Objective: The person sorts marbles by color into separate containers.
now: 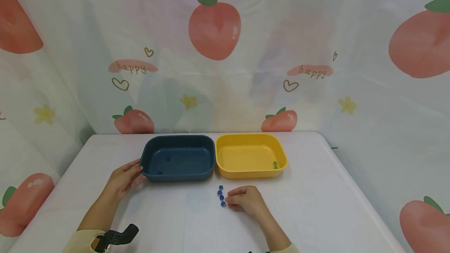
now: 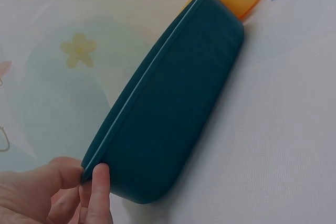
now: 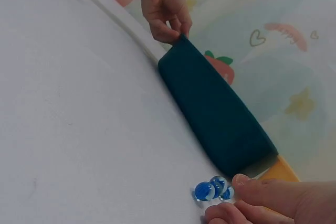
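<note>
At the left end of a dark blue plastic tray [image 1: 177, 177], my left hand [image 1: 124, 179] pinches the rim between thumb and fingers, as the left wrist view [image 2: 68, 192] shows closely. Several clear marbles [image 1: 221, 198] with blue swirls lie in a short row on the white cloth in front of the trays. Just to their right is my right hand [image 1: 247, 201], thumb and fingers loosely bent toward the row. In the right wrist view its fingertips are close beside the marbles [image 3: 205, 191]; whether they touch one is unclear. Two blue marbles [image 1: 168, 159] sit inside the blue tray.
A yellow tray [image 1: 251, 174] stands against the blue tray's right side, with green marbles [image 1: 275, 164] in its right corner. The white-covered table [image 1: 330, 206] ends at a fruit-printed cloth backdrop [image 1: 225, 89] behind and at both sides.
</note>
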`<state>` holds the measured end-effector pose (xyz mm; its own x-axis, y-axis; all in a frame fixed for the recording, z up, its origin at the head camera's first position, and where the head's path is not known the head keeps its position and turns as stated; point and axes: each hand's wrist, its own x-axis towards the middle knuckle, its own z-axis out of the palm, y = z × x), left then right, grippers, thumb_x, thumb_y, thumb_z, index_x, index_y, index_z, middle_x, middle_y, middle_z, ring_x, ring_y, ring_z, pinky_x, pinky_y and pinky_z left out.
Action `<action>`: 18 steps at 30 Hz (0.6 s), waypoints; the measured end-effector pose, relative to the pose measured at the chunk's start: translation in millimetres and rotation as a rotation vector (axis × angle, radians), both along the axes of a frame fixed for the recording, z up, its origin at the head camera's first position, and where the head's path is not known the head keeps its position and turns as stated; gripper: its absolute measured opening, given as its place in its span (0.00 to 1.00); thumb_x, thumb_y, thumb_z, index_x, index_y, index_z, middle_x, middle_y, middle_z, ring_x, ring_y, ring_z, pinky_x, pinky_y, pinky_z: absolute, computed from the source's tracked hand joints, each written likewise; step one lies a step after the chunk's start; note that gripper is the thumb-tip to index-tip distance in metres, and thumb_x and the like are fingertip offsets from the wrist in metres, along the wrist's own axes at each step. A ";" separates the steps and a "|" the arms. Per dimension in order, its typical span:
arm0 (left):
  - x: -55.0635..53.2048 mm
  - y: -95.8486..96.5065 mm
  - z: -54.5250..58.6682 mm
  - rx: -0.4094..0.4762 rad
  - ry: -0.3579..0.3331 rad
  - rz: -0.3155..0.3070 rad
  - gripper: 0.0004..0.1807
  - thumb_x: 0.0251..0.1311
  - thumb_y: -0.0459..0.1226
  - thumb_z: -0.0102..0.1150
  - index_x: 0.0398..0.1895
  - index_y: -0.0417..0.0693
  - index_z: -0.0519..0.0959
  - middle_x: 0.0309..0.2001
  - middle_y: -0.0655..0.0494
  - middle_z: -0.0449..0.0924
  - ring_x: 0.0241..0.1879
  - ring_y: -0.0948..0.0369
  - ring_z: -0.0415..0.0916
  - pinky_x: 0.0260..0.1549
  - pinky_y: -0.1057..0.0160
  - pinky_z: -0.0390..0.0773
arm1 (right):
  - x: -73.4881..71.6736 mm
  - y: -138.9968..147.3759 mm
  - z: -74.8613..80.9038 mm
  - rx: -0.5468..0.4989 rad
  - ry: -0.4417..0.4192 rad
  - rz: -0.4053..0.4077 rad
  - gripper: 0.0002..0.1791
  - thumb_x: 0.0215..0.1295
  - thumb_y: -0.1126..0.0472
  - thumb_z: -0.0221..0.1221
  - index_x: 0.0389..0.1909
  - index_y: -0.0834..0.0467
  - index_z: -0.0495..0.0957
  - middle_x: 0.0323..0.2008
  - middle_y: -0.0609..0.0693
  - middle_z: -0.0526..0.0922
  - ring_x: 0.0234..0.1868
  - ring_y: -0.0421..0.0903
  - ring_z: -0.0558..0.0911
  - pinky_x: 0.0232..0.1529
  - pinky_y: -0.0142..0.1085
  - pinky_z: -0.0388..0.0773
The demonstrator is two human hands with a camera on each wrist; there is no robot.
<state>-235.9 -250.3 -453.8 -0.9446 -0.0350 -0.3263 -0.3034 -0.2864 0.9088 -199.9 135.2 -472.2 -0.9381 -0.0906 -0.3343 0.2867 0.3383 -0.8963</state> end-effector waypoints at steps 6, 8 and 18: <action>0.1 -0.3 0.3 0.009 -0.001 -0.003 0.33 0.68 0.28 0.54 0.74 0.34 0.55 0.35 0.65 0.83 0.37 0.70 0.82 0.42 0.66 0.85 | 4.4 -2.7 -2.7 0.000 0.027 0.008 0.14 0.56 0.65 0.70 0.41 0.68 0.84 0.31 0.55 0.88 0.30 0.43 0.86 0.34 0.36 0.87; 0.0 -0.1 0.5 0.007 -0.003 -0.008 0.34 0.68 0.28 0.54 0.74 0.33 0.53 0.35 0.66 0.82 0.37 0.71 0.81 0.42 0.66 0.85 | 5.8 -3.8 -3.4 0.008 0.042 0.006 0.13 0.55 0.65 0.70 0.40 0.68 0.84 0.30 0.55 0.88 0.29 0.42 0.85 0.33 0.36 0.87; 0.9 1.7 2.7 -0.024 -0.012 -0.010 0.37 0.68 0.29 0.54 0.75 0.32 0.49 0.35 0.67 0.82 0.37 0.72 0.81 0.42 0.67 0.85 | 8.4 -11.1 -6.0 0.149 0.117 -0.018 0.11 0.49 0.63 0.74 0.32 0.62 0.85 0.24 0.49 0.87 0.24 0.39 0.82 0.28 0.32 0.83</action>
